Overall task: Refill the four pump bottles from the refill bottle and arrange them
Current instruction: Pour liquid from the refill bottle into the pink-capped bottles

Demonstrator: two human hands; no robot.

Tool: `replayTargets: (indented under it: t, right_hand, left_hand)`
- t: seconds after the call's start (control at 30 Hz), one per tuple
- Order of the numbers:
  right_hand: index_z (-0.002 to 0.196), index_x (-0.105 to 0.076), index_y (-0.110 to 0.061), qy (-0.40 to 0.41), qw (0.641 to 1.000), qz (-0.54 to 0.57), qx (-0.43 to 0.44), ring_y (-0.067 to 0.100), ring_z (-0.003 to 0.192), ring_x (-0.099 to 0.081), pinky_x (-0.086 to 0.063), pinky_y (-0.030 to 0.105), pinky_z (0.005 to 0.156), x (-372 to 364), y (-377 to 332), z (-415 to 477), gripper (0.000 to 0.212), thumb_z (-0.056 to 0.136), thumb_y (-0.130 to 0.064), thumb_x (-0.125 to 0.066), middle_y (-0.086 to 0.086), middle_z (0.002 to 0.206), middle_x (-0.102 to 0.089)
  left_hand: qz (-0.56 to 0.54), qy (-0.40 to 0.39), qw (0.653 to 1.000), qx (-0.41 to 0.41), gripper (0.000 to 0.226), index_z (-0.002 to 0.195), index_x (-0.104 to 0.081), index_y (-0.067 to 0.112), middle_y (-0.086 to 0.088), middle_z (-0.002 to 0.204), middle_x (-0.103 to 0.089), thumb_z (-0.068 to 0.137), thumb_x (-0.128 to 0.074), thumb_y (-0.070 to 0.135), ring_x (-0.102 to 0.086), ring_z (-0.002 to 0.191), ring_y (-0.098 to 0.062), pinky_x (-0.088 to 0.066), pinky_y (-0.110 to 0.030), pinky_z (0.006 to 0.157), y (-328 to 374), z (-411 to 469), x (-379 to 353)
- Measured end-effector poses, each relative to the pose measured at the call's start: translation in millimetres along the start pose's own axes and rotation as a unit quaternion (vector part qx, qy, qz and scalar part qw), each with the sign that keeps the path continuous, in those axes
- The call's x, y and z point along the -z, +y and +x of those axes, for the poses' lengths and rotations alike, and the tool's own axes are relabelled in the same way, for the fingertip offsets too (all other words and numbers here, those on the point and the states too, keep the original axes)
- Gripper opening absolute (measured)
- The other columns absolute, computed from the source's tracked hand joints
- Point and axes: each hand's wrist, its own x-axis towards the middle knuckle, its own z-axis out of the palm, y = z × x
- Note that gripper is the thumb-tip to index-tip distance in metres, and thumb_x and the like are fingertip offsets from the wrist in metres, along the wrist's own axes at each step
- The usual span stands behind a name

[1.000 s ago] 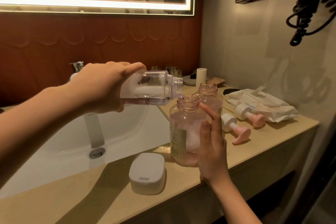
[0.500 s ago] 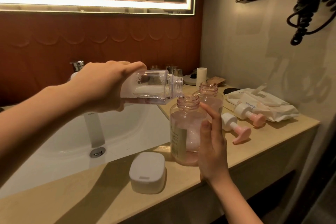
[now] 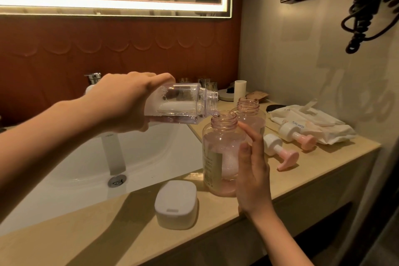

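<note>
My left hand (image 3: 123,103) grips a clear refill bottle (image 3: 183,103), tipped on its side with its mouth over the open neck of a pink pump bottle (image 3: 218,155). That bottle stands on the counter, holding foamy liquid. My right hand (image 3: 252,170) holds this bottle's right side, its fingers nearly straight against the glass. A second open pink bottle (image 3: 250,112) stands just behind. Two pink-and-white pump heads (image 3: 280,153) (image 3: 298,135) lie on the counter to the right.
A white sink basin (image 3: 86,166) with a faucet (image 3: 112,151) fills the left. A white lidded box (image 3: 176,204) sits near the beige counter's front edge (image 3: 323,170). A wipes packet (image 3: 313,121) lies by the right wall. Cups and a white tube stand at the back.
The refill bottle has tipped slightly lower at its mouth toward the pink bottle's neck. Both hands stay where they were.
</note>
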Motion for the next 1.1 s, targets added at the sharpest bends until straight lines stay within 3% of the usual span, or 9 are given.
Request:
replayTargets:
  t: [0.27, 0.33, 0.4, 0.6, 0.73, 0.9, 1.1]
  right_hand:
    - [0.128, -0.038, -0.029, 0.0, 1.0, 0.003, 0.002, 0.022, 0.098, -0.041, -0.033, 0.029, 0.08, -0.7, -1.9, -0.3, 0.046, 0.093, -0.055, -0.022, -0.044, 0.103, -0.051]
    - [0.128, -0.037, -0.034, -0.003, 1.0, -0.003, 0.001, 0.008, 0.097, -0.051, -0.039, 0.019, 0.07, -0.5, 0.2, 0.2, 0.044, 0.093, -0.057, -0.021, -0.044, 0.109, -0.049]
    - [0.127, -0.037, -0.037, -0.01, 1.0, 0.002, -0.002, -0.01, 0.098, -0.052, -0.037, 0.004, 0.071, 0.0, 2.0, 0.1, 0.044, 0.093, -0.06, -0.021, -0.043, 0.115, -0.046]
    - [0.125, -0.037, -0.038, -0.019, 1.0, 0.012, -0.015, -0.02, 0.092, -0.05, -0.036, -0.001, 0.073, 1.4, 3.3, -0.7, 0.035, 0.094, -0.048, -0.025, -0.045, 0.114, -0.045]
    - [0.126, -0.038, -0.036, -0.011, 1.0, 0.012, -0.009, -0.005, 0.096, -0.053, -0.039, 0.01, 0.067, 0.3, 2.1, -0.2, 0.043, 0.093, -0.059, -0.021, -0.043, 0.11, -0.048]
    - [0.126, -0.038, -0.042, -0.006, 1.0, 0.012, -0.022, -0.01, 0.117, -0.044, -0.03, 0.001, 0.087, 0.2, 5.4, 0.0, 0.042, 0.093, -0.061, -0.021, -0.028, 0.127, -0.046]
    - [0.125, -0.038, -0.04, -0.009, 1.0, 0.014, -0.019, -0.011, 0.118, -0.043, -0.03, 0.0, 0.088, 0.7, 6.2, -0.3, 0.042, 0.093, -0.06, -0.022, -0.029, 0.128, -0.045]
  left_hand:
    - [-0.001, 0.007, 1.0, 0.0, 0.092, 0.14, -0.027, 0.034, 0.005, 0.128, -0.053, 0.065, -0.078, 0.025, -0.054, 0.104, -0.019, -0.034, -0.025, 0.059, 0.5, -0.1, -0.2]
    - [-0.004, 0.01, 1.0, 0.0, 0.092, 0.14, -0.027, 0.034, 0.005, 0.128, -0.053, 0.065, -0.078, 0.025, -0.054, 0.104, -0.02, -0.035, -0.025, 0.059, 0.6, -0.2, -0.6]
    - [-0.008, 0.009, 1.0, 0.0, 0.092, 0.141, -0.028, 0.033, 0.004, 0.128, -0.054, 0.065, -0.079, 0.024, -0.054, 0.103, -0.02, -0.035, -0.024, 0.057, 0.2, 0.0, -1.4]
    - [-0.01, 0.012, 1.0, -0.003, 0.091, 0.14, -0.03, 0.032, 0.004, 0.126, -0.056, 0.064, -0.079, 0.023, -0.054, 0.099, -0.019, -0.032, -0.02, 0.051, -1.0, 0.6, -2.1]
    - [-0.015, 0.012, 1.0, -0.005, 0.09, 0.138, -0.031, 0.032, 0.004, 0.124, -0.056, 0.063, -0.08, 0.023, -0.055, 0.1, -0.021, -0.041, -0.026, 0.059, -0.3, -0.6, -3.1]
    - [-0.002, 0.009, 1.0, -0.001, 0.092, 0.14, -0.028, 0.033, 0.005, 0.127, -0.054, 0.065, -0.079, 0.025, -0.054, 0.102, -0.018, -0.031, -0.021, 0.052, -0.6, 0.6, -1.8]
    - [-0.008, 0.014, 1.0, -0.002, 0.092, 0.14, -0.029, 0.033, 0.004, 0.127, -0.055, 0.063, -0.08, 0.024, -0.055, 0.102, -0.021, -0.034, -0.024, 0.056, -0.9, 0.3, -2.9]
